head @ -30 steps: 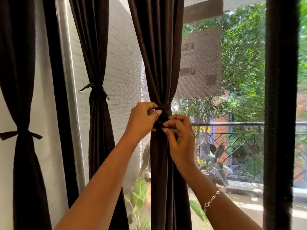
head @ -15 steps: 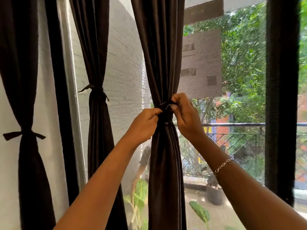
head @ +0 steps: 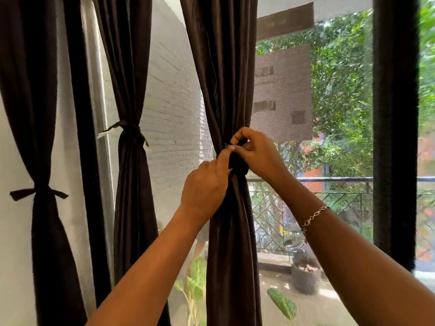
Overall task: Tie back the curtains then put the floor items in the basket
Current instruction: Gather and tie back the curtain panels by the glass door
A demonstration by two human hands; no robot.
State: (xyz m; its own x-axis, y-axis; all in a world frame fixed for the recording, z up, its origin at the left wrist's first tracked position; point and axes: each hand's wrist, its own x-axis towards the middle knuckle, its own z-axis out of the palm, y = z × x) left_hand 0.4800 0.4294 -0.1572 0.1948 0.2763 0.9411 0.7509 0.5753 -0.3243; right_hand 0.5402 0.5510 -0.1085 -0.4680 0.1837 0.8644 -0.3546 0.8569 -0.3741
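Dark brown cloth hangs straight up and down: the middle curtain [head: 226,78], right in front of the person and squeezed into a thin bunch. A dark tie [head: 238,164] goes round the bunch. Both hands are on it. The right hand [head: 256,154] is higher and pinches the loose end. The left hand [head: 204,187] pinches the tie from lower left. I think the knot needs a sideways pull. Off to the left, the next curtain [head: 131,184] and the far curtain [head: 44,208] are tied already.

Clear gap beside gathered curtain [head: 231,243], mesh screen [head: 174,149] behind
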